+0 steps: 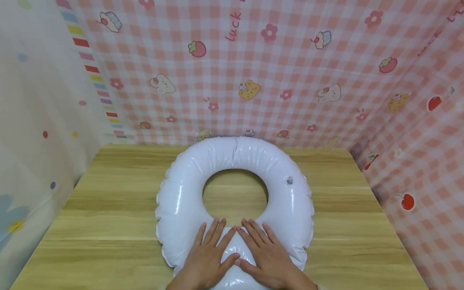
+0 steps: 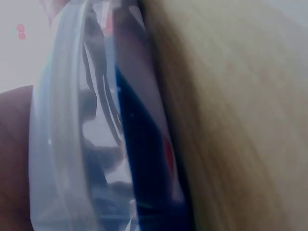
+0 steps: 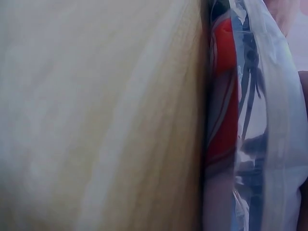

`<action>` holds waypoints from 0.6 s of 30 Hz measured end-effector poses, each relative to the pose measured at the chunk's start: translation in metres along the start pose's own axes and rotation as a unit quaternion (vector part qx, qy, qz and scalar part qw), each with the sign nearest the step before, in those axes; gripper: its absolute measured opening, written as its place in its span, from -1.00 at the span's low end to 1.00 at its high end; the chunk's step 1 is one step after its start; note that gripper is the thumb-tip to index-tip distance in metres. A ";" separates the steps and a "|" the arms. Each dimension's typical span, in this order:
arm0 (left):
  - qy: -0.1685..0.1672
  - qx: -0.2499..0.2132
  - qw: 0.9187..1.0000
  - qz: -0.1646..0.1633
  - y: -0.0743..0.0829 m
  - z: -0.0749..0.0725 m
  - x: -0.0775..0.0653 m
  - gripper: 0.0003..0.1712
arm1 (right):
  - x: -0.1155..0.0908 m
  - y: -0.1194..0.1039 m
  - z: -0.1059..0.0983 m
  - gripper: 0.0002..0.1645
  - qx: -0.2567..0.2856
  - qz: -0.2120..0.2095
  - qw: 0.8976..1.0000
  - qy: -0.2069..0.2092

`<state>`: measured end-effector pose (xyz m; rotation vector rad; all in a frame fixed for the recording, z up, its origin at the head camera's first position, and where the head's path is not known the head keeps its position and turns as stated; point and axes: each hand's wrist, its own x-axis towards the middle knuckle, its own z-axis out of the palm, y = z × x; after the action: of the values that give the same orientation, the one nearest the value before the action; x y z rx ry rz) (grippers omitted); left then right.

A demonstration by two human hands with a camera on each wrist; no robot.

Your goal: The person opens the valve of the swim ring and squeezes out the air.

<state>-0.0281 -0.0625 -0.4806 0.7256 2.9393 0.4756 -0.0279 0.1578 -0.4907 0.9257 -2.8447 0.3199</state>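
A white inflated swim ring [image 1: 185, 189] lies flat on the wooden table, with a small clear valve [image 1: 290, 180] on its right side. My left hand [image 1: 206, 259] rests palm down on the near part of the ring, fingers straight and spread. Beside it my right hand [image 1: 270, 259] lies the same way, and the two hands meet at the thumbs and index fingertips. Both wrist views show the ring's seamed edge up close; its lower side carries blue and red print [image 2: 144, 144] in the left one and red print [image 3: 225, 120] in the right one.
The wooden table [image 1: 108, 209] shows on both sides of the ring and through its hole. Behind it hangs a pink checked cloth [image 1: 224, 76] with cartoon prints. A pale cloth [image 1: 40, 121] hangs at left, and more checked cloth [image 1: 427, 153] at right.
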 end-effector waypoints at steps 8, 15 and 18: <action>0.000 -0.007 1.000 0.001 0.001 -0.003 -0.001 -0.23 | 0.001 -0.001 -0.002 -0.11 0.037 0.013 0.998 -0.043; -0.005 0.000 1.000 0.001 0.002 -0.005 0.002 -0.23 | 0.002 0.003 0.000 -0.09 0.022 0.002 0.999 -0.035; -0.009 0.001 1.000 -0.001 0.002 -0.005 0.002 -0.23 | 0.001 0.004 0.003 -0.09 0.007 -0.009 1.000 -0.023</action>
<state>-0.0294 -0.0615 -0.4756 0.7244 2.9232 0.4645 -0.0312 0.1594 -0.4937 0.9733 -2.8773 0.3207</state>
